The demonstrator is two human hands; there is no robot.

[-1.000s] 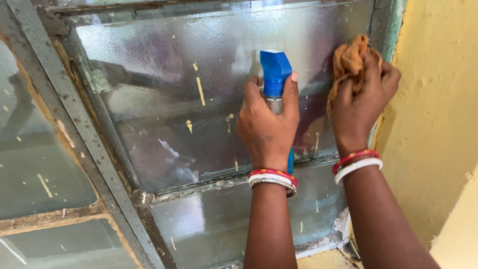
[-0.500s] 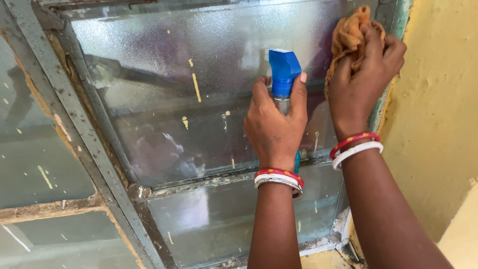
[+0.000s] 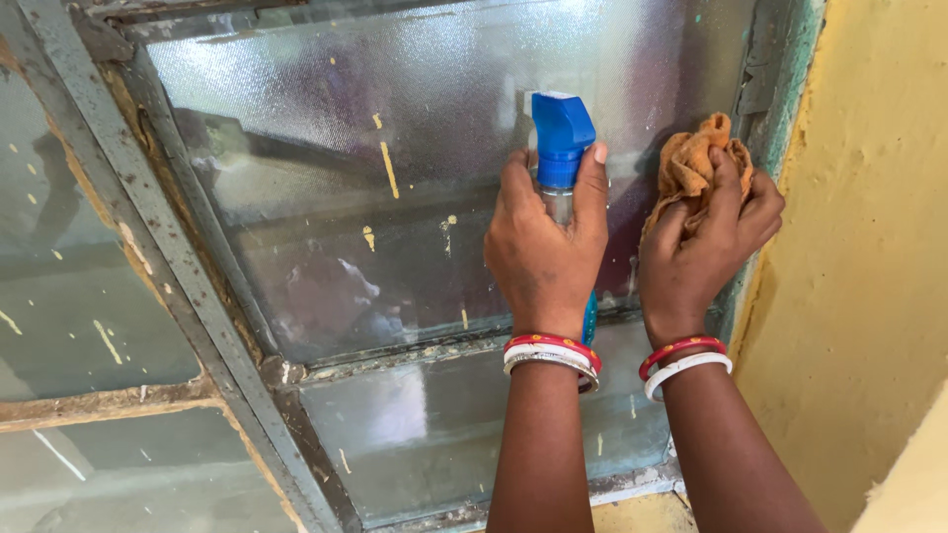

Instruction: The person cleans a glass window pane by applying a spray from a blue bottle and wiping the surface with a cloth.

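Note:
My left hand (image 3: 543, 252) grips a spray bottle (image 3: 561, 138) with a blue trigger head, held upright and close to the frosted window pane (image 3: 395, 197); a finger rests by the blue head. My right hand (image 3: 706, 252) clutches a crumpled orange cloth (image 3: 691, 163) and presses it against the right side of the same pane, next to the frame. Both wrists wear red and white bangles. The pane carries yellowish paint specks and smears.
A worn grey metal window frame (image 3: 197, 286) with flaking paint divides several panes. A lower pane (image 3: 425, 424) sits below the crossbar. A yellow wall (image 3: 869, 247) rises at the right, close to my right arm.
My right hand with the cloth has moved down the pane from near the top corner. The bottle hand has stayed about where it was.

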